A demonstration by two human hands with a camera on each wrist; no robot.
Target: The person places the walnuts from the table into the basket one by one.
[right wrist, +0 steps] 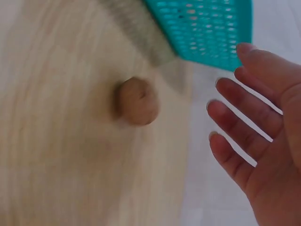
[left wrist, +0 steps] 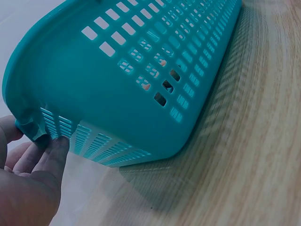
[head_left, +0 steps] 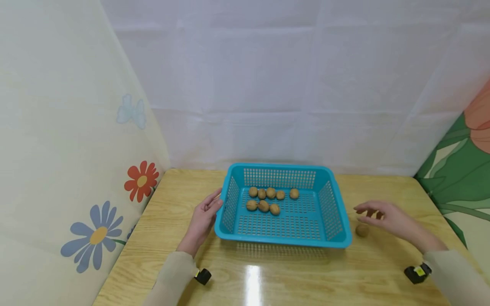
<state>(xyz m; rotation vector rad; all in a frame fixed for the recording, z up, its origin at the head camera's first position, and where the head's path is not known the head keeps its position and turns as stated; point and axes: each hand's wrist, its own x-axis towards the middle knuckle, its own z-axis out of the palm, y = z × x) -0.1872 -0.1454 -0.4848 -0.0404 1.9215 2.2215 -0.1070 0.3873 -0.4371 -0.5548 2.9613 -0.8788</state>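
Note:
A blue plastic basket (head_left: pixel 283 243) with slotted walls sits on the table, several walnuts (head_left: pixel 271 193) lying in two rough rows on its floor. At its left end my left hand (head_left: pixel 203 219) grips the rim, as the left wrist view shows: thumb at the rim, fingers (left wrist: pixel 55 157) against the outer wall. To the right of the basket, one walnut (head_left: pixel 362 230) lies alone on the tabletop. My right hand (head_left: pixel 391 219) is above and beside this walnut, holding nothing. The right wrist view shows its fingers (right wrist: pixel 235 129) relaxed and spread, apart from the walnut.
The light wooden table (head_left: pixel 298 280) meets a white cloth backdrop (head_left: pixel 260 85) behind the basket. A panel with painted flowers (head_left: pixel 98 236) stands on the left, and one with green leaves (head_left: pixel 463 174) on the right.

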